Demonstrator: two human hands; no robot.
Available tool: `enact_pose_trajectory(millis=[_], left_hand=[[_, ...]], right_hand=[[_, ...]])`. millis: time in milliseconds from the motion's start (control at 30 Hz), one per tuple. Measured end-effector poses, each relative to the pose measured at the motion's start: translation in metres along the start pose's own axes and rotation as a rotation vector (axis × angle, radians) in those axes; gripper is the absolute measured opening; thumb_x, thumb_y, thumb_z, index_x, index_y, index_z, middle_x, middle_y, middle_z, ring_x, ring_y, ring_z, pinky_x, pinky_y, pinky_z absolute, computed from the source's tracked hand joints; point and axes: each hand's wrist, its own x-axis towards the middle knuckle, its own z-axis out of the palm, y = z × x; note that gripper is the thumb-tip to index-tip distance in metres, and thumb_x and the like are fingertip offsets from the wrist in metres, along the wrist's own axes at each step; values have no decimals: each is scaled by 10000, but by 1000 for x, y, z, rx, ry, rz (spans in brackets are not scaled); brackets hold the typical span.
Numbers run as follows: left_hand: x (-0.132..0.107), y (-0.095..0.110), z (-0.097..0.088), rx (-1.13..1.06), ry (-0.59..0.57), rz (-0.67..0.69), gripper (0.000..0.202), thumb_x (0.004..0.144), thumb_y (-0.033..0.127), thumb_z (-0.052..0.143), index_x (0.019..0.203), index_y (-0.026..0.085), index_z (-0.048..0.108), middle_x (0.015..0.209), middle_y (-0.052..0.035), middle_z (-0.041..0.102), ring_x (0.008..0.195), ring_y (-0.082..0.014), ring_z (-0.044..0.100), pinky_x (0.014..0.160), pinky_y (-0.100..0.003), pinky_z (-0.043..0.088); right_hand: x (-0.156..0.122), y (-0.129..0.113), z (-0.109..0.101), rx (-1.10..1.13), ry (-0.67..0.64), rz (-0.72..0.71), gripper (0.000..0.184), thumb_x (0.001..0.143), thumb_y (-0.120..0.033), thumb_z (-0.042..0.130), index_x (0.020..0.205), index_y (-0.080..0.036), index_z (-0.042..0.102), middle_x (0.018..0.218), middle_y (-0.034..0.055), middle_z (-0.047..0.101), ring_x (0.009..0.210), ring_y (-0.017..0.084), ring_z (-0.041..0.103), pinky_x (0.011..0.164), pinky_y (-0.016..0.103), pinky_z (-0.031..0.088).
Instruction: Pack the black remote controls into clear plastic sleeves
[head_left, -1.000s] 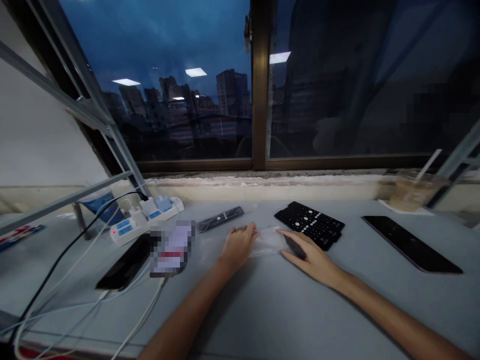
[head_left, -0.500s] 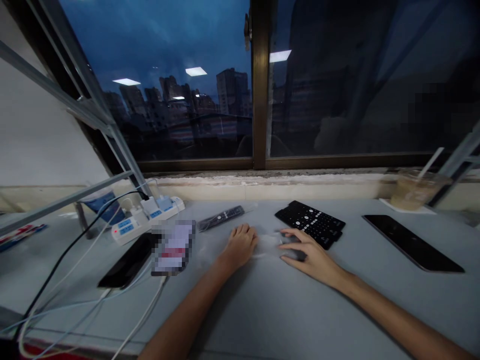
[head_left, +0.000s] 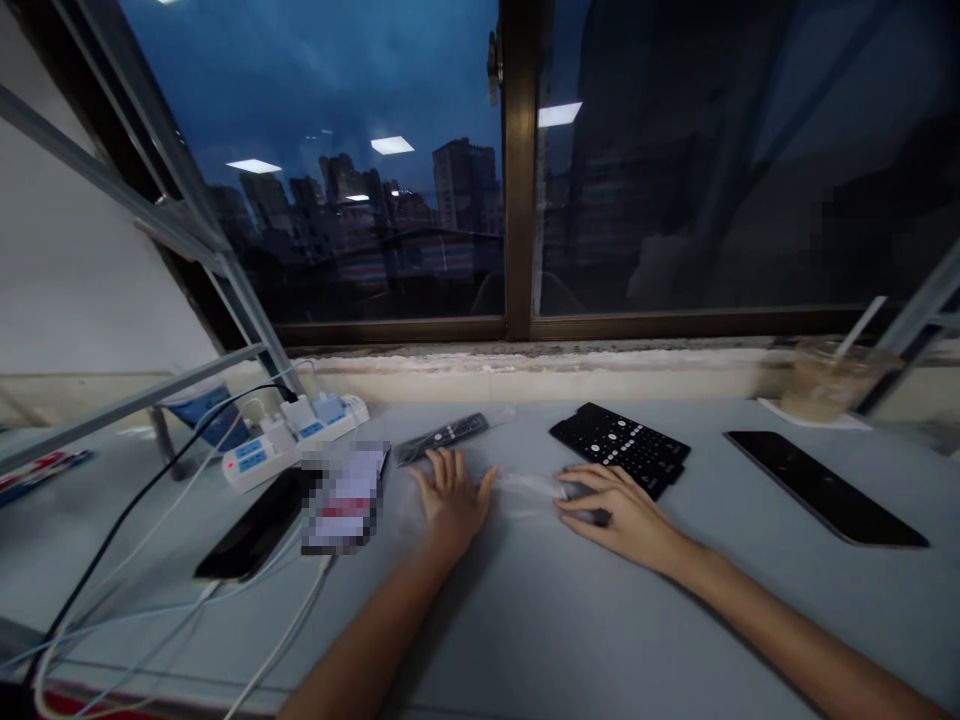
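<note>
My left hand (head_left: 454, 505) has its fingers spread apart over the grey tabletop, palm down. Just beyond its fingertips lies a dark remote control (head_left: 444, 436) in clear plastic wrapping. Between my two hands stretches a crumpled piece of clear plastic film (head_left: 525, 490). The fingers of my right hand (head_left: 616, 510) curl around something dark at the film's right end; most of it is hidden, so its kind is unclear. Behind that hand lie flat black pieces with white button markings (head_left: 622, 440).
At left are a white power strip (head_left: 296, 440), two phones (head_left: 255, 525) on cables, and a blue cup (head_left: 210, 410). A dark tablet-like slab (head_left: 825, 490) lies at right, with a drink cup and straw (head_left: 825, 380) behind it. Metal frame bars (head_left: 247, 290) rise at left.
My left hand has moved slightly left and its fingers have spread apart, off the plastic film. My right hand has hardly shifted, its fingers a little closer together.
</note>
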Motion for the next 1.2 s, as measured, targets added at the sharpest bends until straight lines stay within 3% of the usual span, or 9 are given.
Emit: enact_pose_trajectory(millis=[133,333,433,567,700,767,933,1100,1200], left_hand=[[-2,-13,-2,85,63,-124,571,884,485,242,1269,117,447,1229,-217,471,1224,-418,292,890,-717,172],[3,-13,-7,161,59,-100,581,876,441,312,1282,36,412,1245,-237,457,1220,-404,321,974,-647,140],[9,-5,-14,89,35,42,511,877,424,352,1269,105,428,1280,-206,436,1226,-356,339,985,-576,230],[6,12,-22,-126,-127,352,459,867,499,357,1154,170,496,1214,-142,477,1148,-275,426,942,-441,358],[1,31,-23,-138,-114,381,322,919,336,296,1078,145,501,1095,-109,517,1037,-226,473,915,-389,363],[1,37,-22,-102,-85,364,280,922,253,272,1016,145,512,1059,-105,523,1006,-225,476,883,-384,371],[6,38,-26,-89,-59,349,293,924,194,220,943,159,511,1004,-96,549,961,-224,492,834,-373,370],[10,31,-27,-83,-201,359,296,919,139,197,986,160,485,949,-72,601,881,-194,556,809,-349,373],[9,31,-23,-86,-205,342,278,918,159,218,982,156,488,953,-80,597,878,-199,559,796,-346,384]], right_hand=[[0,0,-2,7,-14,-3,232,826,-434,505,971,-363,671,1167,4,595,1118,241,482,888,477,375],[-2,-1,-1,33,0,-2,226,831,-402,508,982,-356,668,1157,16,600,1111,241,490,888,478,378],[-1,-1,-2,47,7,-5,229,827,-411,508,980,-353,669,1150,19,601,1098,242,501,884,478,386],[-1,1,-3,56,48,-16,268,796,-399,552,1036,-318,640,1190,28,573,1097,229,505,914,448,390],[-1,2,-2,82,125,3,561,751,-426,594,1273,-281,449,1274,55,510,1158,236,464,942,430,393],[-1,2,0,96,130,-5,606,760,-435,582,1313,-274,396,1300,58,488,1181,233,446,959,424,387],[-1,3,3,102,116,-13,440,846,-389,479,1273,-288,457,1290,51,502,1182,223,450,973,436,378],[0,4,4,94,104,-19,383,872,-339,436,1250,-296,482,1280,34,511,1169,214,462,965,433,390],[0,3,4,93,74,-11,350,879,-341,425,1212,-285,518,1261,37,527,1163,211,465,965,438,387]])
